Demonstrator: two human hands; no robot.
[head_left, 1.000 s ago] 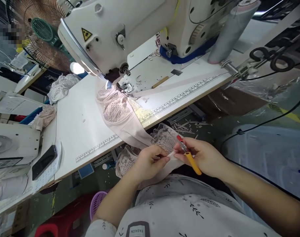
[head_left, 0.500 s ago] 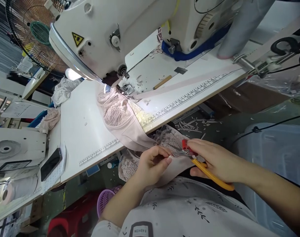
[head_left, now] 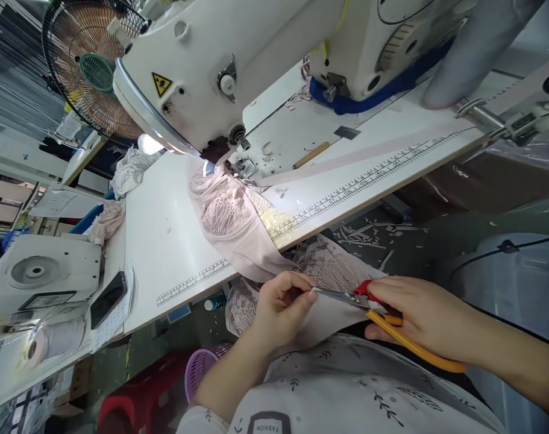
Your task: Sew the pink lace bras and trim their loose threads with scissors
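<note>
A pale pink lace bra (head_left: pixel 256 244) lies partly under the sewing machine's needle area, and the rest hangs over the table edge onto my lap. My left hand (head_left: pixel 281 310) is closed in a pinch on the bra's band edge, thumb against forefinger. In my right hand (head_left: pixel 423 313) is a pair of scissors (head_left: pixel 405 340) with orange and red handles. The scissors' blades point left, their tips touching or very near my left fingertips; whether they are cutting fabric or thread I cannot tell.
The white sewing machine (head_left: pixel 202 66) stands over a table (head_left: pixel 166 241) with printed rulers. A wooden-handled tool (head_left: pixel 313 155) lies near the needle. A phone (head_left: pixel 108 299) rests on papers at left. Below are a purple basket (head_left: pixel 197 367), a red stool (head_left: pixel 141 392) and a clear plastic bin (head_left: pixel 518 277).
The scissors and my right hand have shifted right and slightly down; the blades now show more fully, reaching to my left fingertips. My left hand keeps its pinch. The whole view has shifted slightly.
</note>
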